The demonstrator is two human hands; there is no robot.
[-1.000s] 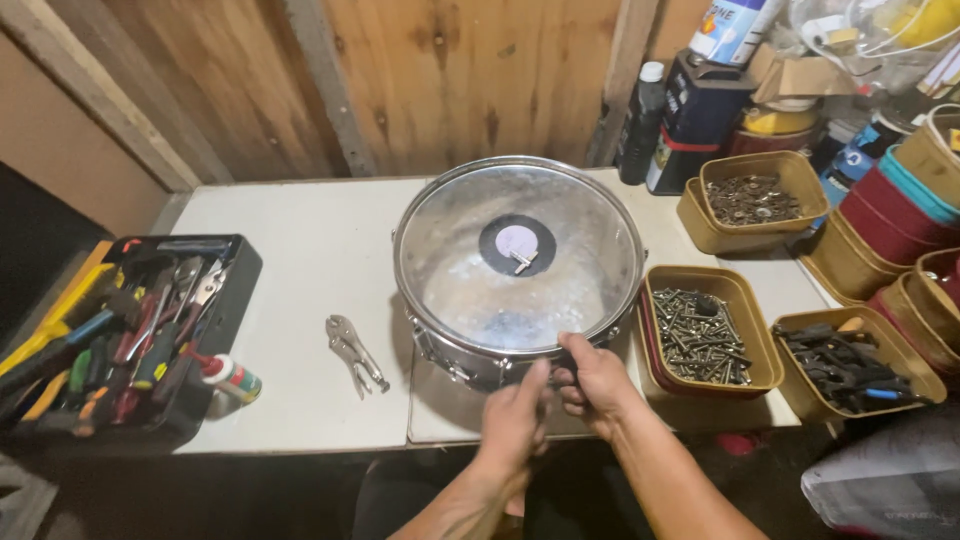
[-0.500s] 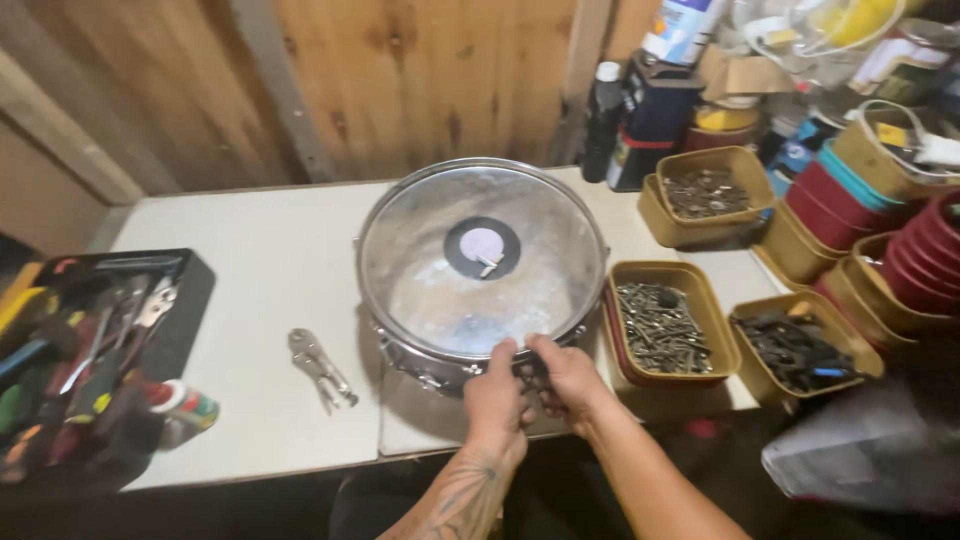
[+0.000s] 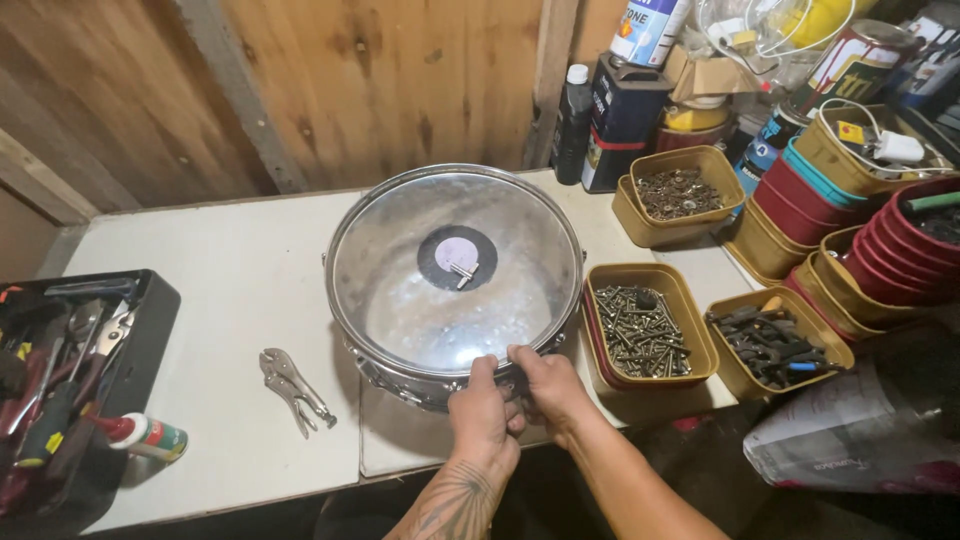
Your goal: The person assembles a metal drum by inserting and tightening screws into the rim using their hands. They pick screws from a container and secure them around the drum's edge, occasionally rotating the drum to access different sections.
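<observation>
Snare drum [image 3: 455, 275] flat on bench; L hand [image 3: 482, 418] + R hand [image 3: 545, 388] grip closed on near rim.

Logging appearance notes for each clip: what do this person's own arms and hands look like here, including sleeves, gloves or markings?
Both hands are bare, with no gloves. The left hand joins a forearm with a dark tattoo of fanning lines that runs up to the wrist. The right hand joins an unmarked forearm. No sleeves reach the visible forearms, and no watch or rings show on the fingers.
</observation>
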